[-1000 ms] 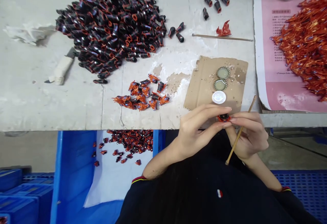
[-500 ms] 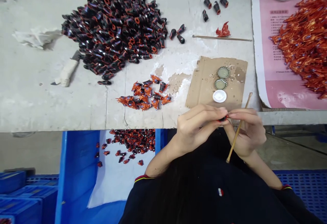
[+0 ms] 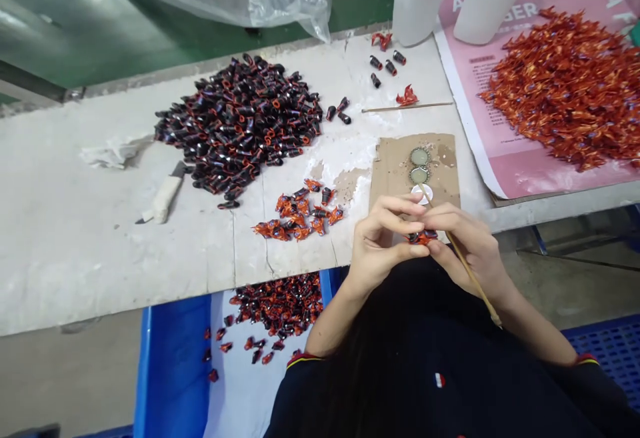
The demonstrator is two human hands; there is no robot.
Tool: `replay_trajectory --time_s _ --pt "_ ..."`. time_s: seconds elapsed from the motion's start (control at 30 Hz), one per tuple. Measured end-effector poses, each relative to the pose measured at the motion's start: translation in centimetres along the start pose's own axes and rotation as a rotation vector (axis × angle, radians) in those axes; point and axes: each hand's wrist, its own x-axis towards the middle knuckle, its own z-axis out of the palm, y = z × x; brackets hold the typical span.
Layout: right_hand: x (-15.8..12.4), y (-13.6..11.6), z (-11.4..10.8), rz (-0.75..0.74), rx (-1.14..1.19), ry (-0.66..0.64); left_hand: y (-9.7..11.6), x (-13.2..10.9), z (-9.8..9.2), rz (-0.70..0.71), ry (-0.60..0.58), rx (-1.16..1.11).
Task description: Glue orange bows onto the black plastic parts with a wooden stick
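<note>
My left hand [image 3: 383, 235] pinches a small orange-and-black plastic piece [image 3: 421, 237] between thumb and fingers, above the table's front edge. Closed on the same piece from the other side are the fingertips of my right hand [image 3: 465, 241]. A thin wooden stick [image 3: 473, 275] is also held in my right hand, slanting across it with its upper end over a white round cap [image 3: 421, 194]. That cap lies on a cardboard piece [image 3: 387, 165] beside two upturned bottle caps [image 3: 419, 165]. My fingers partly hide the piece.
A heap of black parts [image 3: 240, 125] lies at left, with joined orange-and-black pieces [image 3: 300, 215] in front. Orange parts [image 3: 565, 91] cover a pink sheet [image 3: 525, 171] at right. White bottles [image 3: 417, 5] stand behind. A utility knife [image 3: 164, 198] lies left. Below is a blue bin [image 3: 173, 358].
The view has shifted, showing more behind the table. Orange now shows on the piece between my fingers. The stick has tipped over, its upper end now pointing left toward the caps.
</note>
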Motion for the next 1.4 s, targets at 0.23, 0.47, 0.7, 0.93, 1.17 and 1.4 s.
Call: replay_trajectory --time_s 0.23,0.47,0.7,0.93,1.17,1.4 --pt "0.2 -1.1 0.6 -0.05 -0.155 0.133 0.2 0.6 0.5 -0.038 -0.032 -0.136" --pt "-0.9 -1.7 0.6 0.075 -0.237 0.214 0.2 1.2 1.5 -0.202 -0.051 -0.217" --pt "-2.4 -2.8 -0.4 0.161 -0.229 0.349 0.0 1.8 3.3 -0.293 -0.149 -0.236" --pt "-6.3 -2.4 -3.7 0.161 -0.113 0.435 -1.1 2.5 7.3 -0.29 -0.365 -0.129" --pt "-11.4 1.0 -8.7 0.237 -0.136 0.486 -2.2 0.6 12.7 -0.01 -0.332 0.38" --pt "-9.1 3.9 -11.0 0.092 -0.07 0.348 -0.3 -2.2 14.0 0.168 0.001 0.715"
